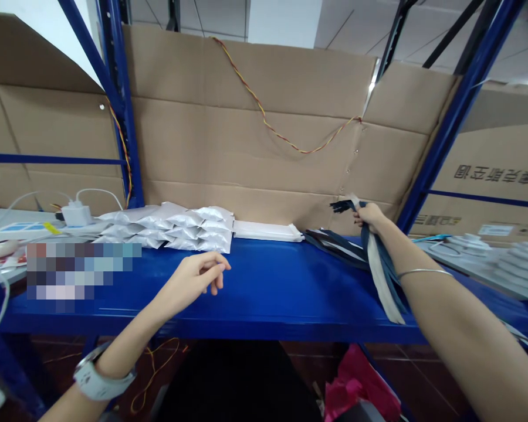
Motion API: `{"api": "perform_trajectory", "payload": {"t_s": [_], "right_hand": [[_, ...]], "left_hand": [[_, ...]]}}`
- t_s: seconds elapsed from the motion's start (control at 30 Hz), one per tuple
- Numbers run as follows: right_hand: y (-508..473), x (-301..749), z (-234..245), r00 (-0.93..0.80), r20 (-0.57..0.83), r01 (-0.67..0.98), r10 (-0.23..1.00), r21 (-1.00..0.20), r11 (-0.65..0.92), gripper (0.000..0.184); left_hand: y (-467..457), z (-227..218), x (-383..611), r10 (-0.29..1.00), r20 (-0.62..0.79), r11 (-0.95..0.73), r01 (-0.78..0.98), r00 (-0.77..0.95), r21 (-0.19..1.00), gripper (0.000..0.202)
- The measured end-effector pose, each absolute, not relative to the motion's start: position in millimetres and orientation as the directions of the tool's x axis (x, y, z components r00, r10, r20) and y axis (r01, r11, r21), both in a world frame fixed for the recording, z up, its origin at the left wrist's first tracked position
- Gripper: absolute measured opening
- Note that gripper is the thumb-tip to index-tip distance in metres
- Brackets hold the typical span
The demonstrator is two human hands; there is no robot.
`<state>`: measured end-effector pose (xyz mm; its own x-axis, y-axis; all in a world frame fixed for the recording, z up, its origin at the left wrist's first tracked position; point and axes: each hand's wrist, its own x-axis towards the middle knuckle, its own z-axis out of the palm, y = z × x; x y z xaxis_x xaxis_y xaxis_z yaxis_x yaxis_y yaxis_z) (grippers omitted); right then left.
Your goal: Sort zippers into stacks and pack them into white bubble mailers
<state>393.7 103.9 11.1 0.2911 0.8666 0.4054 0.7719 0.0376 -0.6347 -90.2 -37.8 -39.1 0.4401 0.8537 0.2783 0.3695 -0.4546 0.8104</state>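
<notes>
My right hand (pixel 371 217) is closed around a bundle of dark blue and cream fabric strips (pixel 382 284) at the right of the blue table (pixel 268 281). The strips' dark ends stick out left of my fingers, and their long tails hang down beside my forearm. More dark and pale strips (pixel 337 247) lie on the table just beneath that hand. My left hand (pixel 202 274) hovers over the table's front left part, fingers loosely bent and holding nothing. Behind it, silvery white packets (pixel 189 227) are piled in several layers.
A flat white stack (pixel 268 231) lies against the cardboard back panel (pixel 246 146). At left are a white plug adapter (pixel 75 213) and cables. Blue posts (pixel 455 123) frame the bench. White coiled items (pixel 525 264) sit at right; a pink bag (pixel 361 387) is below.
</notes>
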Motion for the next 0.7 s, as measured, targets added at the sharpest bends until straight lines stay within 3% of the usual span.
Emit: {"api": "perform_trajectory", "payload": {"t_s": [0.23, 0.4, 0.7], "right_hand": [[95.3, 377.2, -14.2, 0.161, 0.259, 0.916, 0.952, -0.397, -0.047, 0.036], [95.4, 355.7, -47.2, 0.109, 0.244, 0.975, 0.964, -0.216, -0.056, 0.038], [96.8, 349.5, -62.8, 0.136, 0.238, 0.99, 0.962, -0.073, -0.121, 0.028]], "left_hand": [[-30.0, -48.7, -78.1, 0.863, 0.237, -0.39, 0.29, 0.447, 0.874, 0.022], [-30.0, -52.3, -78.9, 0.858, 0.26, -0.405, 0.272, 0.443, 0.873, 0.023], [-34.4, -47.8, -74.9, 0.854, 0.236, -0.396, 0.286, 0.464, 0.873, 0.021]]}}
